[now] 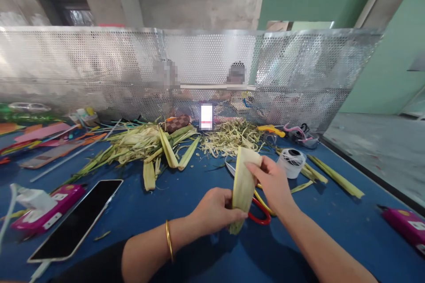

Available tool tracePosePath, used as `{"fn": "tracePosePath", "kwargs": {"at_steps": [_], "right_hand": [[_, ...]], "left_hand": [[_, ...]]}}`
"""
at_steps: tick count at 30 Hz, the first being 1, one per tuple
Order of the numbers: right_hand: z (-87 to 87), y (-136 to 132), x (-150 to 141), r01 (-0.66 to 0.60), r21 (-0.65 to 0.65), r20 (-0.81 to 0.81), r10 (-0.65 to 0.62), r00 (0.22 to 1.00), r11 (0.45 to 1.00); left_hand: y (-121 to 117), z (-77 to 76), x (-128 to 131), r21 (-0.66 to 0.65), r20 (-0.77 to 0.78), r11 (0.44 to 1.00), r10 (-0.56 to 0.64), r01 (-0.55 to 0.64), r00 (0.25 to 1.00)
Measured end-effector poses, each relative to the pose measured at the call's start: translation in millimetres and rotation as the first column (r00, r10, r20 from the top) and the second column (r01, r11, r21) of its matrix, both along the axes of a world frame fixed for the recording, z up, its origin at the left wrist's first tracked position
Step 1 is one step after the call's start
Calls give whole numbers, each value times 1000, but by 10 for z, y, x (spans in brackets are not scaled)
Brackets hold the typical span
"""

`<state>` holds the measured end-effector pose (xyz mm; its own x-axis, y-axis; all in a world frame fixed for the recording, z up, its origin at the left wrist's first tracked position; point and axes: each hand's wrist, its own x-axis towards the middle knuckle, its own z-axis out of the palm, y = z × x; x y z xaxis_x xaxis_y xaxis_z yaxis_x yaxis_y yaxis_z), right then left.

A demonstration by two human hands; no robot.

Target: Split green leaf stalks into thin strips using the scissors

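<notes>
I hold a pale yellow-green leaf strip point(244, 181) upright over the blue table point(186, 203). My left hand point(214, 210) is closed on its lower part, a gold bangle on that wrist. My right hand point(270, 181) pinches the leaf's upper right edge. Red-handled scissors point(259, 212) lie on the table just behind the leaf, partly hidden by my hands.
A heap of green leaves point(139, 146) and shredded strips point(232, 135) lies ahead. A white thread spool point(291, 161) stands to the right, a phone point(79, 219) and pink tissue packs point(46, 210) to the left. A perforated metal screen point(199, 66) closes the far edge; people sit behind it.
</notes>
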<state>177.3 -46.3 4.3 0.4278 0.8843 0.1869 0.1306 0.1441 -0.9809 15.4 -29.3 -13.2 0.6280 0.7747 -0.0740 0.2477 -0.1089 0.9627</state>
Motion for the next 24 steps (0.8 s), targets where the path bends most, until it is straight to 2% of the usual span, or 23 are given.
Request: {"fn": "tracePosePath", "kwargs": {"at_steps": [1, 3, 6, 9, 11, 13, 15, 18, 24], "right_hand": [[-1, -7, -6, 2, -12, -10, -2, 1000, 1000], [-14, -20, -43, -63, -47, -13, 63, 998, 997], [-56, -51, -168, -188, -132, 67, 198, 978, 973], [-90, -98, -283, -264, -194, 133, 292, 947, 945], [-92, -117, -302, -313, -207, 121, 342, 932, 927], [-80, -118, -283, -325, -202, 83, 347, 934, 924], [-63, -107, -253, -284, -186, 62, 300, 952, 940], [-45, -93, -229, -246, -184, 98, 267, 959, 952], [-38, -104, -225, -247, -183, 157, 276, 948, 952]], "left_hand": [[-5, 11, -14, -51, 36, 998, -18, 20, 999], [17, 60, -25, -124, 166, 992, 55, -35, 985], [90, 122, -24, -173, 347, 980, 158, -102, 925], [144, 109, -41, -146, 325, 949, 314, -281, 892], [156, 82, -60, -149, 295, 932, 361, -331, 884], [154, 62, -74, -190, 289, 938, 336, -290, 896], [147, 52, -79, -215, 273, 943, 308, -254, 911], [142, 46, -76, -213, 249, 948, 286, -236, 925], [152, 48, -66, -196, 309, 959, 258, -204, 915]]}}
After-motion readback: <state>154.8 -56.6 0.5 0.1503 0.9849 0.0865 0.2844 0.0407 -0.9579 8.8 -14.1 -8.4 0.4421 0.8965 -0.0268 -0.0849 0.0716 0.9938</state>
